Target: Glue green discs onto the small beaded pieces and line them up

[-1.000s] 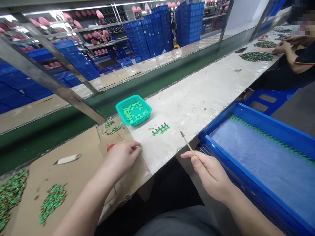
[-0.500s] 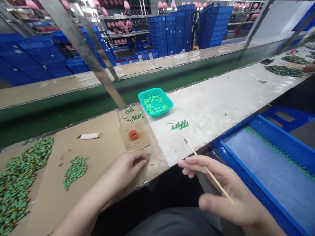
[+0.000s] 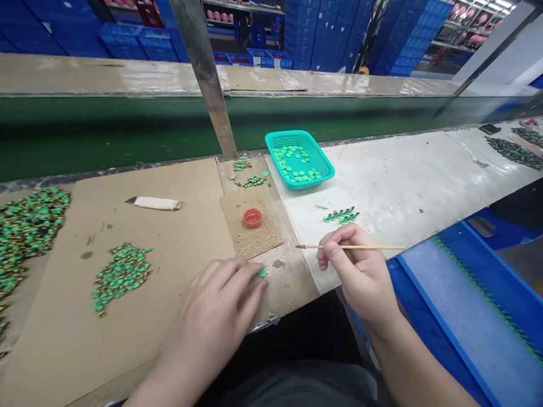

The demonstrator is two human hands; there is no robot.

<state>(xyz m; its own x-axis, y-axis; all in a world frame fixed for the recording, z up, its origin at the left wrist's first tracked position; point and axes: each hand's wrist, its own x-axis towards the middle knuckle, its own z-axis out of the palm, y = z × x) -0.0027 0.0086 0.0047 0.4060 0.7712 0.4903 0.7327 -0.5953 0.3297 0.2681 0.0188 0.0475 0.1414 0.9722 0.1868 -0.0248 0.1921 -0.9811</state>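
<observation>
Left hand [image 3: 220, 308] has its fingers [image 3: 250, 285] bunched down flat on the cardboard, tips pressed on a little round green piece [image 3: 263, 272] sitting right at the near edge of the tabletop [image 3: 403, 175]. Right hand [image 3: 360, 277] is pinching a skinny wooden brush [image 3: 352, 247], held level with its dark pointy tip aimed left, hovering just past that green piece. Just beyond the fingers there's a gritty brown mat with a small orange cap [image 3: 253, 217] on it, shallow and round. Near the brush is a short row of green pieces [image 3: 341, 215] on the scuffed white surface. Further back sits a teal plastic mesh basket [image 3: 316, 148] holding flat green discs. On the smooth brown cardboard [image 3: 148, 260] to the left lies a heap of green bits [image 3: 121, 274]. A blue plastic tray [image 3: 424, 294] sits lower on the right.
</observation>
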